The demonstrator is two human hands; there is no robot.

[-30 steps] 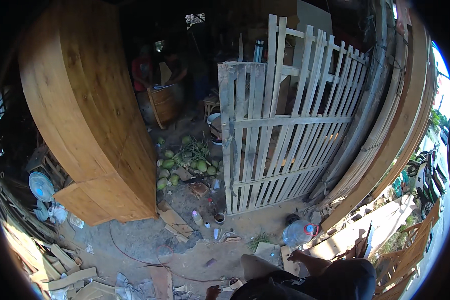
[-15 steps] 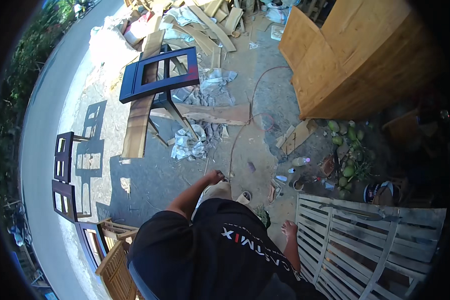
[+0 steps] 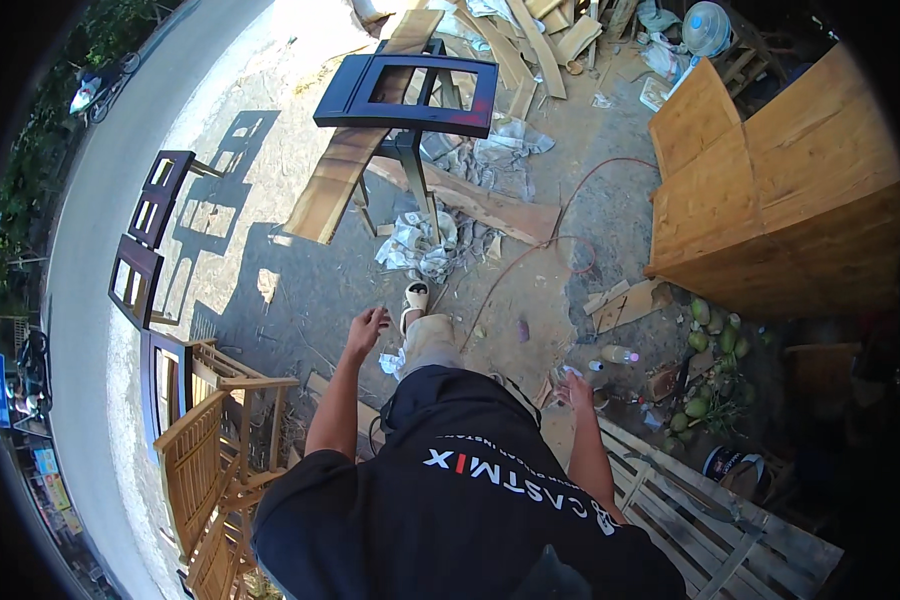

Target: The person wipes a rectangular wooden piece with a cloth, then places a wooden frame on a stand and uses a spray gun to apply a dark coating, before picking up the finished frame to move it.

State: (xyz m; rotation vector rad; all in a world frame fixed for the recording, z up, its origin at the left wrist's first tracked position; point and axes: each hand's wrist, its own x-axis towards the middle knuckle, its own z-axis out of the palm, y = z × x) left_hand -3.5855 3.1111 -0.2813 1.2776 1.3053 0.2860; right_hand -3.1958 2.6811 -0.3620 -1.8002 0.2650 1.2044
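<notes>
My left hand (image 3: 368, 328) hangs in front of my body at the left, fingers loosely bent and apart, with nothing seen in it. Just beyond it is my foot in a pale sandal (image 3: 415, 295). My right hand (image 3: 574, 388) is out to the right, its fingers loose. It overlaps in view a small whitish bottle (image 3: 572, 372) that seems to lie on the ground behind it. Farther ahead, a dark-painted wooden frame (image 3: 342, 92) rests across a brown plank (image 3: 322, 195) on a trestle (image 3: 412, 165).
Dark frames (image 3: 135, 280) and wooden folding chairs (image 3: 192, 465) line the roadside at left. A wooden cabinet (image 3: 710, 200), green coconuts (image 3: 698, 408) and a slatted bench (image 3: 690, 500) stand at right. A red hose (image 3: 580, 190), crumpled sheeting (image 3: 417, 245) and a board (image 3: 500, 205) lie on the ground.
I have stepped forward, and the view has shifted so the trestle lies farther right and up. My left hand has swung away from my leg. My right hand has moved up beside the bottles.
</notes>
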